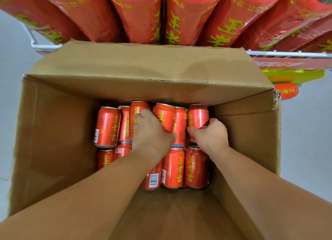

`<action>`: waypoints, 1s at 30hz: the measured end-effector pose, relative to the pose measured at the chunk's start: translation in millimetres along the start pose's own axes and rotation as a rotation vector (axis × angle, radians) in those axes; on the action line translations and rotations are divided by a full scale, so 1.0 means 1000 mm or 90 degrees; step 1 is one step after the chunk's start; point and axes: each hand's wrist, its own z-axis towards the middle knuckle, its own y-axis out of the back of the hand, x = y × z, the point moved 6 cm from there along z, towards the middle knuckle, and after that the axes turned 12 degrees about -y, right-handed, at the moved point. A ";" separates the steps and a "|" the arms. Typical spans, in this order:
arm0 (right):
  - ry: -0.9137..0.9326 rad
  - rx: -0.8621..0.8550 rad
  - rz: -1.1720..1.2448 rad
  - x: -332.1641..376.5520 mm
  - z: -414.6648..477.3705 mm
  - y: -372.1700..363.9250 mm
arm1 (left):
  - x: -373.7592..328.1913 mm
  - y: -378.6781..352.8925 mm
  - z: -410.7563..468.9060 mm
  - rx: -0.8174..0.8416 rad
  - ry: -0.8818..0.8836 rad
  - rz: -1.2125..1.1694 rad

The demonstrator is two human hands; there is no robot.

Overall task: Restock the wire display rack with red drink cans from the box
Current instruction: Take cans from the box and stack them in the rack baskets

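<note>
A deep cardboard box (53, 132) stands open below me, with several red drink cans (173, 168) lying on their sides at its bottom. Both my arms reach down into it. My left hand (150, 132) is curled over a can (137, 110) in the far row, fingers wrapped on it. My right hand (210, 134) grips another can (197, 116) at the far right of that row. The white wire display rack (287, 53) runs behind the box, and shrink-wrapped packs of red cans (179, 20) rest on it.
The box's far flap (140, 60) stands up against the rack's front edge. A red price strip (294, 64) and a yellow-green shelf (294, 76) show under the rack at right. Pale grey floor (309, 132) lies on both sides of the box.
</note>
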 end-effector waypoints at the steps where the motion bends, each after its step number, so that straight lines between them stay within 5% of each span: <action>1: 0.006 0.001 0.008 0.000 -0.003 0.003 | 0.000 0.001 -0.003 0.007 -0.012 -0.009; 7: 0.020 0.106 0.070 0.005 -0.038 0.015 | 0.003 0.024 -0.028 -0.009 -0.025 -0.176; 17: 0.033 0.255 0.111 0.030 -0.120 0.064 | -0.005 0.108 -0.069 0.029 -0.039 -0.179; 30: 0.200 0.221 0.108 0.109 -0.285 0.193 | -0.100 0.255 -0.185 -0.046 -0.053 -0.321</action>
